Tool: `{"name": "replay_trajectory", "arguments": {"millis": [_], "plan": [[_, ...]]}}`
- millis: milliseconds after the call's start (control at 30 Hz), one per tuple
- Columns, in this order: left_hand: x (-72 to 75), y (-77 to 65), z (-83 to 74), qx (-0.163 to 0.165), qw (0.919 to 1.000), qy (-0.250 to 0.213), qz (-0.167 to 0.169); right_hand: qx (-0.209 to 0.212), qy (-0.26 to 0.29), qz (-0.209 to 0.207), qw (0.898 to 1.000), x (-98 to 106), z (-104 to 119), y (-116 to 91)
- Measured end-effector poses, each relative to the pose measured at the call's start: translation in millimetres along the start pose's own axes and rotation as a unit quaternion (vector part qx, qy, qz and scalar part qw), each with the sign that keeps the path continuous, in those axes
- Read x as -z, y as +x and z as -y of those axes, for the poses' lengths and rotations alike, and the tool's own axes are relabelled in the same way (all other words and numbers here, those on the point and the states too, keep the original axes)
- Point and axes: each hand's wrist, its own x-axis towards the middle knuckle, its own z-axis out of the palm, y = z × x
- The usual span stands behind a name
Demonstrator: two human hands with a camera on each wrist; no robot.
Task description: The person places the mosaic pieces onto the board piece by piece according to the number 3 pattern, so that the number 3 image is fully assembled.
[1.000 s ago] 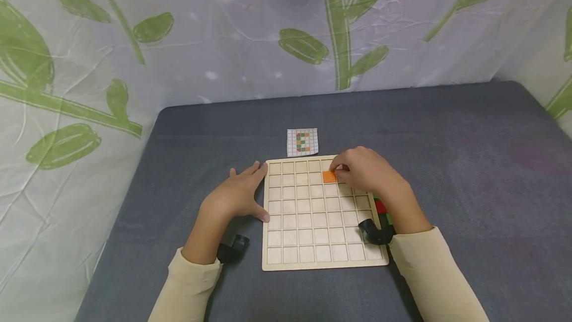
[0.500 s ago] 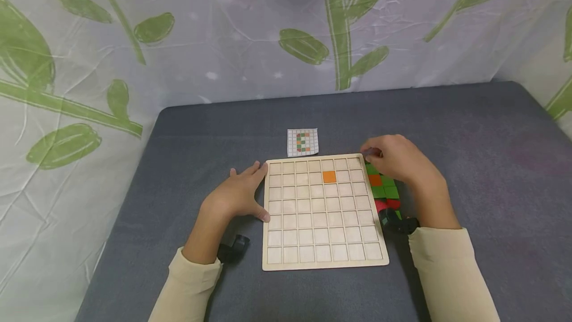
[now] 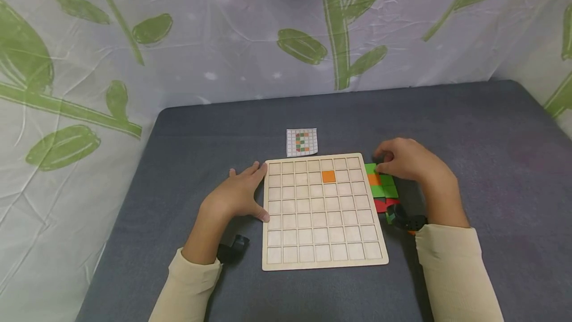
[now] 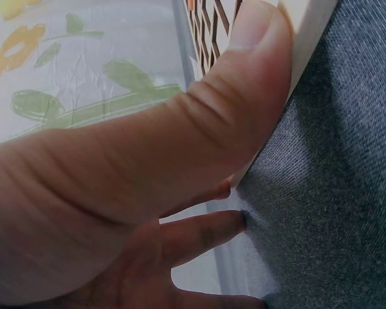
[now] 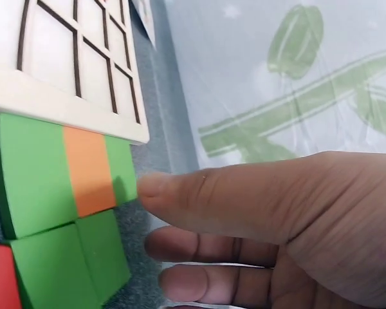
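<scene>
The pale wooden grid board [image 3: 324, 266] lies flat on the dark table. One orange square tile [image 3: 328, 177] sits in a cell of its second row. My left hand [image 3: 237, 195] rests along the board's left edge, fingers spread, its thumb [image 4: 244, 64] on the rim. Beyond the board's top right corner is my right hand [image 3: 404, 160], its thumb tip [image 5: 157, 187] right at the end of a row of green tiles [image 5: 35, 170] with an orange tile [image 5: 90, 170] among them. Its other fingers curl loosely below the thumb, with no tile seen between them.
A small printed card [image 3: 301, 142] with a coloured grid pattern lies behind the board. Red tiles [image 3: 381, 206] lie beside the board's right edge, partly covered by the black wrist camera [image 3: 404, 217]. A flowered curtain [image 3: 223, 39] hangs behind the table.
My right hand has left the orange tile on the board and moved right to the loose tiles, uncovering the board's right columns. My left hand stays still.
</scene>
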Motion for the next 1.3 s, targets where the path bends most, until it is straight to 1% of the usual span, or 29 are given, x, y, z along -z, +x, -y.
{"name": "replay_trajectory", "arguments": {"millis": [233, 467, 733, 1100, 1300], "plan": [[-0.6, -0.3, -0.3, 0.003, 1.0000, 0.001, -0.003, 0.002, 0.005, 0.015, 1.000, -5.8, -0.4, 4.3], [-1.7, 0.2, 1.3, 0.001, 1.0000, 0.005, -0.002, 0.003, 0.008, 0.032, 0.999, -6.4, 3.6, 2.5], [-1.9, 0.5, 0.6, 0.004, 0.9999, 0.010, -0.001, 0.008, 0.003, 0.020, 1.000, -7.6, 6.3, 2.3], [-0.7, -0.4, 1.1, -0.001, 1.0000, 0.006, 0.006, 0.015, -0.009, 0.031, 0.999, -7.3, 6.2, 2.3], [-1.2, 0.9, 1.0, 0.005, 0.9999, 0.009, 0.003, 0.034, -0.012, 0.013, 0.999, -4.2, 1.2, 0.2]]}}
